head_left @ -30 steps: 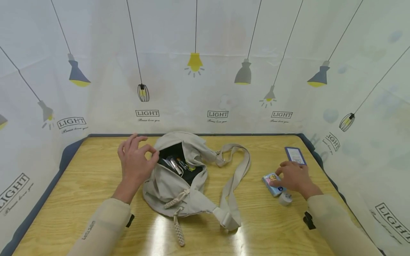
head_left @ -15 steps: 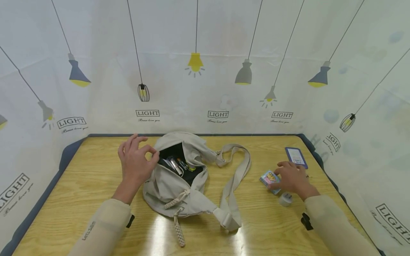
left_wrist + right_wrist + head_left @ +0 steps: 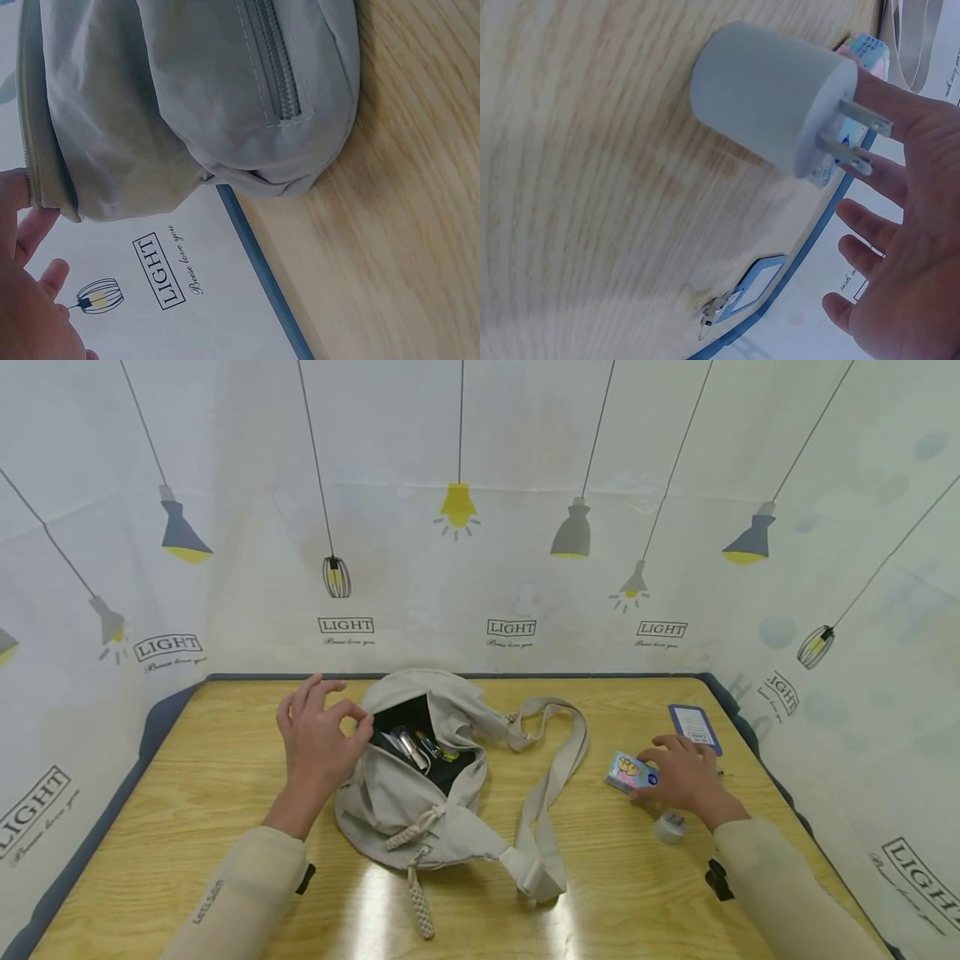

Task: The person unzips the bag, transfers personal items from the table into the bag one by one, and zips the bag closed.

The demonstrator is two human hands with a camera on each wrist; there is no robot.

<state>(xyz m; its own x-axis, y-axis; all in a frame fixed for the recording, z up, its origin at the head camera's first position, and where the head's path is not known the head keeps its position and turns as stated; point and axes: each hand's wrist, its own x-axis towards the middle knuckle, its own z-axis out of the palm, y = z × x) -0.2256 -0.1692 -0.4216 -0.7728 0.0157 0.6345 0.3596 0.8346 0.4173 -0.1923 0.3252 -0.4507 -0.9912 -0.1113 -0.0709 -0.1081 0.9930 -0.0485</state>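
My left hand (image 3: 322,735) pinches the zippered edge of a light grey fabric bag (image 3: 397,810), holding its mouth apart. In the left wrist view, thumb and fingertip meet at the corner of the zip (image 3: 34,176). A silver item and other small things (image 3: 412,747) lie inside the dark opening. On the right, my right hand (image 3: 686,777) pinches a small light-blue tissue pack (image 3: 626,770) with a cartoon print between thumb and index finger. The remaining fingers are spread apart. In the right wrist view, a white plug adapter (image 3: 765,94) partly hides the tissue pack (image 3: 874,56).
The plug adapter (image 3: 670,828) stands on the wooden table (image 3: 225,760) with its prongs up, just below my right hand. A blue-framed card holder (image 3: 696,727) with a metal clip (image 3: 716,307) lies beyond that hand. The bag's strap (image 3: 551,785) loops over the table's middle.
The tissue pack has turned and shifted slightly to the left and away in my right hand. My left hand and the bag stay as they were.
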